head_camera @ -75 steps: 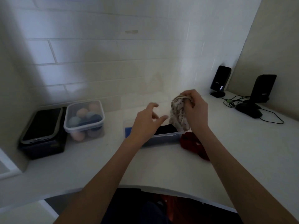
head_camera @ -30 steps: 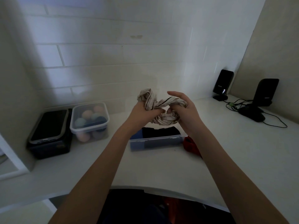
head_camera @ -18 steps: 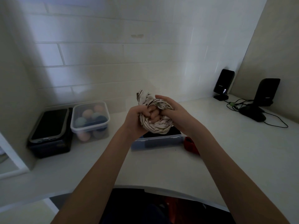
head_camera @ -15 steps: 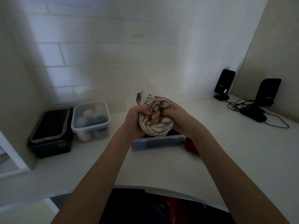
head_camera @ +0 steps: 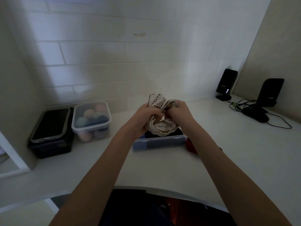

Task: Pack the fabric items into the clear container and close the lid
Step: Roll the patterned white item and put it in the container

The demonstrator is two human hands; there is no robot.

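Note:
Both hands bunch a cream striped cloth (head_camera: 160, 123) just above the clear container (head_camera: 158, 141). My left hand (head_camera: 145, 116) grips the cloth's left side and my right hand (head_camera: 180, 113) grips its right side. The low clear container stands on the white counter with dark and blue fabric inside it. A red fabric item (head_camera: 190, 145) lies on the counter against the container's right end, partly hidden by my right forearm. No lid for the container shows.
A lidded clear tub of coloured balls (head_camera: 91, 119) and a black box with a dark lid (head_camera: 51, 132) stand at the left. Two black speakers (head_camera: 226, 84) with cables (head_camera: 241, 106) sit at the back right. The counter's front edge (head_camera: 162, 192) curves inward.
The right hand lifted the cloth, the left hand joined it, and both have crumpled it into a ball. Since half a second ago the bundle has dropped lower over the container.

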